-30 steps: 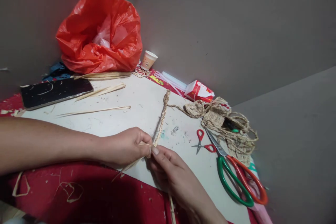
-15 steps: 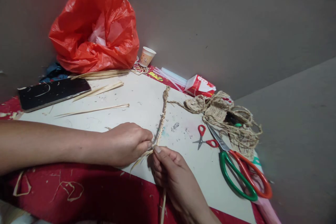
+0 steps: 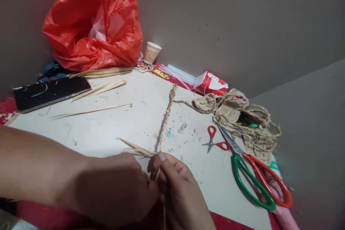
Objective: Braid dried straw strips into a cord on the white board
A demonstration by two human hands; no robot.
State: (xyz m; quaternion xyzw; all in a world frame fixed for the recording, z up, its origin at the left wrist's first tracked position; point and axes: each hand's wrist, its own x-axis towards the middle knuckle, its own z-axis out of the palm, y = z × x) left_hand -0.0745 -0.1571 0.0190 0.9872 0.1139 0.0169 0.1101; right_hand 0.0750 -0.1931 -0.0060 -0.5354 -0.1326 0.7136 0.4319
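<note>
A thin braided straw cord (image 3: 167, 122) runs down the white board, its knotted far end up near the middle. My right hand (image 3: 179, 190) pinches the cord's near end between thumb and fingertips. Loose pale straw strands (image 3: 137, 147) fan out leftward from that pinch, and another strand hangs below the hand. My left hand (image 3: 126, 187) is closed just left of and below the right fingers, apparently gripping a short strand that comes down from the pinch. Its fingertips are partly hidden and in shadow.
Large green-and-red-handled scissors (image 3: 253, 179) and small red scissors (image 3: 215, 143) lie at right, below a heap of twine (image 3: 231, 107). Straw strips (image 3: 101, 90) and a phone (image 3: 51, 93) lie left. Behind stand a red plastic bag (image 3: 118, 43), paper cup (image 3: 152, 53) and red-white box (image 3: 210, 83).
My left hand has moved down and toward me, uncovering loose strands on the left. My right hand keeps its pinch on the cord. The whole view has shifted slightly.
</note>
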